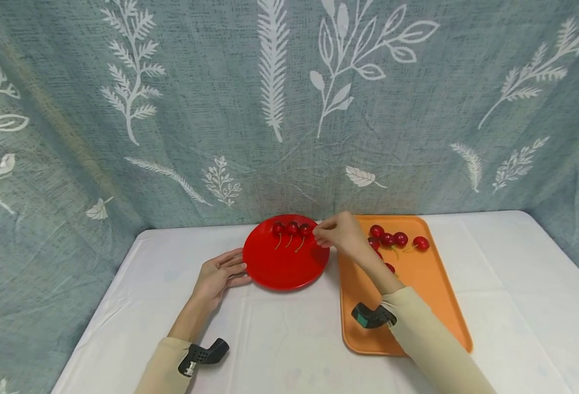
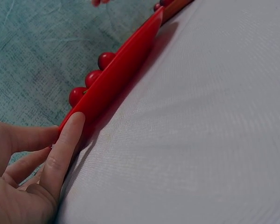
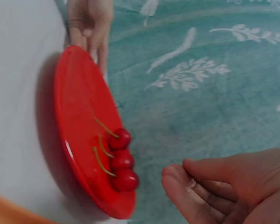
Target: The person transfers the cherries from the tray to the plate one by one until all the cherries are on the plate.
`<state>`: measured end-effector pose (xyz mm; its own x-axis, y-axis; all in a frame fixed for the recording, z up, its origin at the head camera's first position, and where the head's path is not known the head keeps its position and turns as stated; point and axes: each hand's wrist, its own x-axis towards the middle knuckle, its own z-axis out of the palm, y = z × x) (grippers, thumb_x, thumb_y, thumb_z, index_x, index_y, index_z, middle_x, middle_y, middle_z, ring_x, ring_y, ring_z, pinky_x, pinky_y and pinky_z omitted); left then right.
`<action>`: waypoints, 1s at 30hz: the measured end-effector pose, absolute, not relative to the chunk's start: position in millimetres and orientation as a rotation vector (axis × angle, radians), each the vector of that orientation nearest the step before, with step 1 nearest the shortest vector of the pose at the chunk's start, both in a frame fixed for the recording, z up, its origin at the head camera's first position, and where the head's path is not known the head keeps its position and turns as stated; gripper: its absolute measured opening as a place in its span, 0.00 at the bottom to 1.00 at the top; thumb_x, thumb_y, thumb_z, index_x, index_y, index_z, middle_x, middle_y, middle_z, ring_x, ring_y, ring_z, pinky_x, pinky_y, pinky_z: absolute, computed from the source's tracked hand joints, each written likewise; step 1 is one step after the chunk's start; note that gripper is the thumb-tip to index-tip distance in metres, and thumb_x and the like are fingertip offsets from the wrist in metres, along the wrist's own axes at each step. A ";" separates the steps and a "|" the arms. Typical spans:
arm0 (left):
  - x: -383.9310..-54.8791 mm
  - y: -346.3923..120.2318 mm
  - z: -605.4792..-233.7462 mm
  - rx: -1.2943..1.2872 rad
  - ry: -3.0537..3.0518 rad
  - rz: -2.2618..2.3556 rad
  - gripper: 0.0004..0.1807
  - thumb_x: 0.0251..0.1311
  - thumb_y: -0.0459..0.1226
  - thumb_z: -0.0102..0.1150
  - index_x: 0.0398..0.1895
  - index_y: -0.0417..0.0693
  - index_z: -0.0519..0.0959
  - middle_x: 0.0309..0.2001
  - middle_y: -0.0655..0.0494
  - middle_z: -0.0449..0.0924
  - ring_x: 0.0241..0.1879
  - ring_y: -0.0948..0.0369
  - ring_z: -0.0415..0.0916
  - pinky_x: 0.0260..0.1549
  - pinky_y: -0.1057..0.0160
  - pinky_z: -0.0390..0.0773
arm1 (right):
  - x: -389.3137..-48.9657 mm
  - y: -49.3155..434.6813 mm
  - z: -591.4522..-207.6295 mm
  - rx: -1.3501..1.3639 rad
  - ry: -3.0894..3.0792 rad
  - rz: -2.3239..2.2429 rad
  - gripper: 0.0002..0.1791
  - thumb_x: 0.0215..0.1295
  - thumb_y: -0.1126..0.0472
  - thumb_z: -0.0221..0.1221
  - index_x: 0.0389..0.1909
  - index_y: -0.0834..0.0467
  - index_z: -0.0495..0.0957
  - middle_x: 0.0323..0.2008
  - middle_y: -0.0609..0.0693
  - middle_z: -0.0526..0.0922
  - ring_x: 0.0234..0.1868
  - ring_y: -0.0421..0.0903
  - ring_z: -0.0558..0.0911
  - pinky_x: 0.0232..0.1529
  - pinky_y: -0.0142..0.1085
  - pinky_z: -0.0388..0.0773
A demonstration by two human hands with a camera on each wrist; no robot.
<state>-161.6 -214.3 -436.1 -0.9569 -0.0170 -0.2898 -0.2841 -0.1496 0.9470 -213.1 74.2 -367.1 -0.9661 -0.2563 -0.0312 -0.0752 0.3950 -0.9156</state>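
My left hand (image 1: 214,278) is at the left edge of a red plate (image 1: 284,271), its extended fingers and thumb touching the outside of the rim. Along the plate's far side, three red cherries (image 1: 292,227) stand in a row, their green stems pointing toward me. My right hand (image 1: 341,236) hovers by the plate's right edge, close to the rightmost cherry. In the right wrist view, a gap separates the right fingertips (image 3: 171,174) from the cherries. The thumb and forefinger are near each other, loosely bent, and no cherry shows between them.
An orange tray (image 1: 432,295) lies right of the plate, under my right forearm. Several cherries (image 1: 400,239) are in its far half, some partly hidden by that arm. A white cloth (image 1: 289,345) covers the table. Behind it hangs a green-grey leaf-patterned curtain (image 1: 196,109).
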 end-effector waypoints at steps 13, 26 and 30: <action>-160.9 -214.1 -434.9 -0.343 1.921 2.227 0.28 0.65 0.23 0.52 0.69 0.30 0.62 0.62 0.36 0.72 0.39 0.60 0.85 0.40 0.60 0.85 | -195.8 127.4 -357.8 -0.335 2.664 -1.417 0.11 0.65 0.62 0.63 0.39 0.68 0.86 0.29 0.56 0.87 0.33 0.54 0.87 0.37 0.40 0.87; -161.7 -212.2 -436.9 -0.325 1.948 2.219 0.28 0.65 0.23 0.52 0.69 0.30 0.63 0.63 0.34 0.70 0.39 0.61 0.84 0.41 0.60 0.85 | -179.6 164.8 -373.8 -0.272 2.659 -1.573 0.12 0.66 0.65 0.61 0.43 0.72 0.83 0.34 0.62 0.87 0.34 0.57 0.87 0.36 0.44 0.87; -161.9 -212.8 -436.9 -0.333 1.950 2.217 0.28 0.65 0.23 0.52 0.69 0.31 0.63 0.63 0.35 0.70 0.39 0.61 0.84 0.41 0.60 0.85 | -178.7 184.6 -369.7 -0.280 2.636 -1.497 0.15 0.68 0.63 0.61 0.47 0.73 0.81 0.36 0.63 0.87 0.35 0.56 0.87 0.38 0.43 0.87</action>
